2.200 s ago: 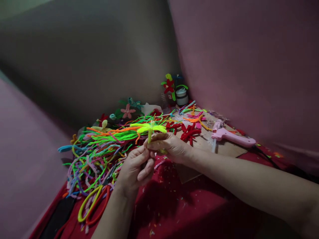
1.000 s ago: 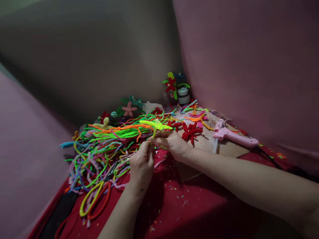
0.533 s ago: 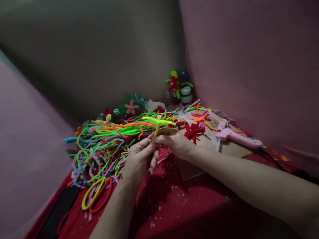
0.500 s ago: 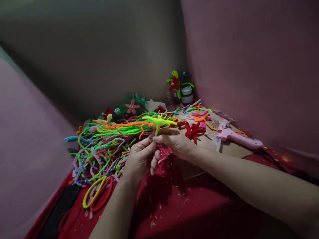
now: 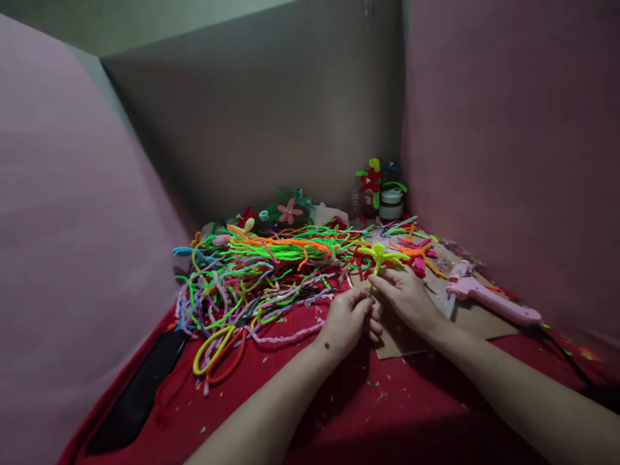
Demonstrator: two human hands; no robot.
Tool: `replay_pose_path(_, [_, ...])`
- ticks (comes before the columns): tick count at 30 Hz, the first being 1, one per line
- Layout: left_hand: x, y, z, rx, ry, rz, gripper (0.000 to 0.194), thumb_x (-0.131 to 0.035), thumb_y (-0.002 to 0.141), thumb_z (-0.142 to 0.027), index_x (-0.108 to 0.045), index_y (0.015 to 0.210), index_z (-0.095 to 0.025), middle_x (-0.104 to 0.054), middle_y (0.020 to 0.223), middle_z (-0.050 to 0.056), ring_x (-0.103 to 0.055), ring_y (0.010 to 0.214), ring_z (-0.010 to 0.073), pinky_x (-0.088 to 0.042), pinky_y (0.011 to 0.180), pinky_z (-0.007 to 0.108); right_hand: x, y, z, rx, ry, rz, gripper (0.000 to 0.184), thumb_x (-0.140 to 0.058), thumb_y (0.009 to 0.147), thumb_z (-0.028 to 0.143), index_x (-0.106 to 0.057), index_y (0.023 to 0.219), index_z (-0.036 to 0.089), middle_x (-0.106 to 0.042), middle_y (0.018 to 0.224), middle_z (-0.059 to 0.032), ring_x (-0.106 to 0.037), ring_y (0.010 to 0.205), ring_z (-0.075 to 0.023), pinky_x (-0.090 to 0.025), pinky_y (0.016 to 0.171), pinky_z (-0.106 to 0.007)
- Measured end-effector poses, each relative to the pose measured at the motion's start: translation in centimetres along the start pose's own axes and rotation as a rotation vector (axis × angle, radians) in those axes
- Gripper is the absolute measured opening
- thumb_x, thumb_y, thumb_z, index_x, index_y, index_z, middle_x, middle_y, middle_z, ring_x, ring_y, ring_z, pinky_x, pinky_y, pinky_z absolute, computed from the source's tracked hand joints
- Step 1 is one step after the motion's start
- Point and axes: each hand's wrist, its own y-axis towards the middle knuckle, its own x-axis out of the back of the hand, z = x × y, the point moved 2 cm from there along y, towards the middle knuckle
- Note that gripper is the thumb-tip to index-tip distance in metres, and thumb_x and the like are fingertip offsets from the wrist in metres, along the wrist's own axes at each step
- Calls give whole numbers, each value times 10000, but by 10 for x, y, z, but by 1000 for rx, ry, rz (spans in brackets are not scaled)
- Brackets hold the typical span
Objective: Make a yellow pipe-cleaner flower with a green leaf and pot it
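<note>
Left hand (image 5: 345, 323) and right hand (image 5: 411, 300) are close together at the yellow flower (image 5: 379, 254), each clamped on its stem. Right thumb and fingers grip the stem below the petals; left thumb and finger pinch its lower end.

Head view: the yellow flower is held above the front part of the cardboard (image 5: 402, 345), right of the pile of fuzzy stems (image 5: 271, 258). Its long axis runs close to upright, petals at the top, with the lower end tilted slightly toward the left hand. The petals spread outward, one to the left and others to the right.

Colour is bright yellow, surface fuzzy. The petals are narrow and slightly curved; the stem is thin and of a similar yellow.

The scissors (image 5: 220, 352), with yellow and red-orange handles, lie at the near edge of the pile. The pink glue gun (image 5: 489, 300) lies on the cardboard, right of the right hand. Red cloth (image 5: 349, 413) extends beneath.

Fingers cover part of the stem; its lower tip is hard to make out. The exact petal count cannot be read at this size. The scissor blades are partly hidden by the pile. Both forearms are cut off by the frame.
</note>
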Motion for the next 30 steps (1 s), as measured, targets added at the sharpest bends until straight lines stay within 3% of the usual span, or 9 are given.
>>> replay_pose_path(2, [-1,1,3,-38,118,-41,152,-481,791,-327,-474,744,-183,-518,593,-21,-541,460,105,-454,439,228,-4,2,-5,90,-231,66,294,-451,862,298,-608,650,168,-640,708,-74,-562,741,-203,-411,735,-347])
replay_pose_path(5, [3,-2,-3,-135,322,-116,37,-549,739,-223,-537,740,-188,-567,641,-3,-557,591,131,-455,562,255,-10,0,-8,184,-400,126,267,-426,883,267,-649,782,160,-657,845,-104,-559,812,-211,-399,781,-352])
replay_pose_path(9, [24,-15,-23,-239,563,-193,32,-585,710,-169,-606,716,-191,-647,748,31,-576,725,174,-443,698,302,-5,-9,-8,184,-463,68,248,-480,875,309,-667,886,146,-659,922,-121,-558,877,-237,-411,798,-368])
replay_pose_path(12, [54,-21,-42,-291,715,-253,96,-538,765,-188,-633,753,-198,-666,751,35,-591,720,178,-447,703,303,5,-17,0,215,-407,-54,230,-497,871,294,-682,862,157,-660,922,-107,-552,891,-238,-418,805,-381])
replay_pose_path(15, [95,-10,-66,-349,895,-395,146,-493,807,-222,-635,815,-193,-651,842,60,-584,804,195,-437,775,326,10,-19,21,333,-319,-171,237,-485,871,251,-672,760,155,-644,818,-99,-547,794,-210,-428,746,-366])
replay_pose_path(17, [121,9,-81,-386,1028,-479,190,-454,824,-219,-638,854,-180,-623,921,84,-564,872,210,-415,828,345,4,-17,40,425,-287,-158,233,-485,867,226,-664,736,155,-636,791,-99,-537,770,-202,-422,733,-365])
replay_pose_path(20, [152,41,-93,-401,1228,-518,254,-427,820,-173,-644,952,-164,-595,1057,119,-538,953,233,-384,871,378,-16,-13,69,531,-258,18,233,-470,861,173,-654,719,160,-618,740,-79,-521,733,-183,-413,689,-337])
replay_pose_path(24, [169,54,-82,-355,1477,-424,209,-488,783,-175,-680,856,-211,-646,895,95,-547,889,261,-383,831,406,-45,-17,87,709,-299,115,201,-500,822,160,-612,655,145,-599,710,-77,-482,699,-172,-381,667,-334])
replay_pose_path(30, [160,17,-44,-343,1718,-358,349,-378,819,-114,-652,1027,-176,-623,1021,147,-526,947,291,-400,817,405,-72,-37,69,963,-314,170,195,-508,776,164,-545,584,152,-545,597,-33,-422,603,-151,-354,637,-334])
